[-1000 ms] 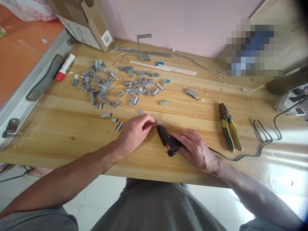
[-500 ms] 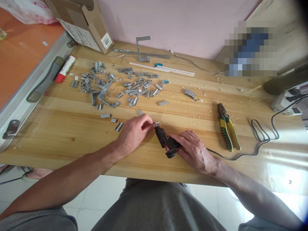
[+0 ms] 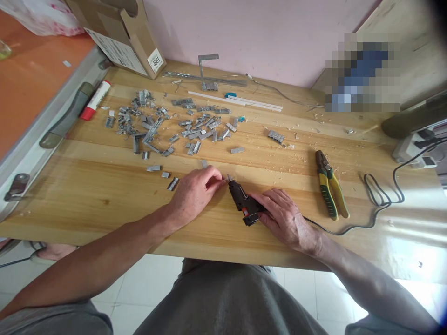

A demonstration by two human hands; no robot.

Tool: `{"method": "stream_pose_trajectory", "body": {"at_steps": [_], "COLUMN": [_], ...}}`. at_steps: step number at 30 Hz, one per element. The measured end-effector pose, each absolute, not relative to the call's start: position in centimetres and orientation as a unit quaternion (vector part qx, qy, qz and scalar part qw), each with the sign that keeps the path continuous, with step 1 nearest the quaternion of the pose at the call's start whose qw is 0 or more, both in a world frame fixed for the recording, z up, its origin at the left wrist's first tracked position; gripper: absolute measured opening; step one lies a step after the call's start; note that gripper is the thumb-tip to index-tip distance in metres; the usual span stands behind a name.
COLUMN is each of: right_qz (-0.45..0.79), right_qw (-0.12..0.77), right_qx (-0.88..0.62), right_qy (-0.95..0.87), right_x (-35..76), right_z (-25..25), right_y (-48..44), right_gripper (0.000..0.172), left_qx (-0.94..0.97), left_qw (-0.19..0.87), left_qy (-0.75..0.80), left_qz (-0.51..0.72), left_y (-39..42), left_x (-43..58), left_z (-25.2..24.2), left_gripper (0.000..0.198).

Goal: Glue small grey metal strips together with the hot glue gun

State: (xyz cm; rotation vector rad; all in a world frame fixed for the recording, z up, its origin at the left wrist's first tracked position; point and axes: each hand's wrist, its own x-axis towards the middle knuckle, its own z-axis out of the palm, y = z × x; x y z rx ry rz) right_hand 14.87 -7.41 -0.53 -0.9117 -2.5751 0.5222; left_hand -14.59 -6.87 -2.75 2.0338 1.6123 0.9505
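My right hand (image 3: 288, 219) is wrapped round the handle of a black glue gun (image 3: 242, 200) with a cord running off to the right. The gun's nozzle points away from me, close to the fingertips of my left hand (image 3: 195, 190). Those fingers are pinched on something small and mostly hidden. A grey strip (image 3: 204, 164) lies just beyond my left knuckles. To the left of that hand are a few small grey pieces (image 3: 172, 184). Farther back, many grey metal-like pieces (image 3: 199, 128) are scattered over the wooden table (image 3: 104, 200).
Green-and-yellow pliers (image 3: 330, 186) lie at right, beside the looping cord (image 3: 375, 204). White sticks (image 3: 254, 103) lie at the back. A red-and-white marker (image 3: 95, 100) and a cardboard box (image 3: 122, 37) are at left. A power strip (image 3: 414, 151) sits at the right edge.
The glue gun has shifted slightly to the right, its nozzle now a little apart from my left fingertips. My left hand has hardly moved.
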Motion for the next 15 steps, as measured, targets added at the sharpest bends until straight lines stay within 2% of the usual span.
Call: {"method": "stream_pose_trajectory", "body": {"at_steps": [6, 10, 15], "right_qz": [0.198, 0.184, 0.18], "right_qw": [0.171, 0.199, 0.204], "right_qx": [-0.33, -0.312, -0.342], "right_qy": [-0.907, -0.91, -0.9], "right_x": [15.0, 15.4, 16.2], "right_z": [-0.6, -0.4, -0.5], "right_y": [-7.2, -7.0, -6.8], "right_gripper": [0.04, 0.042, 0.047], "left_qx": [0.724, 0.717, 0.753], "left_qw": [0.193, 0.214, 0.155], "left_qy": [0.574, 0.574, 0.568], "left_qz": [0.331, 0.332, 0.294], "left_y": [-6.9, -6.7, -6.4], "left_x": [-14.5, -14.6, -14.8], "left_z": [-2.6, -2.6, -2.7], "left_gripper": [0.01, 0.006, 0.008]}}
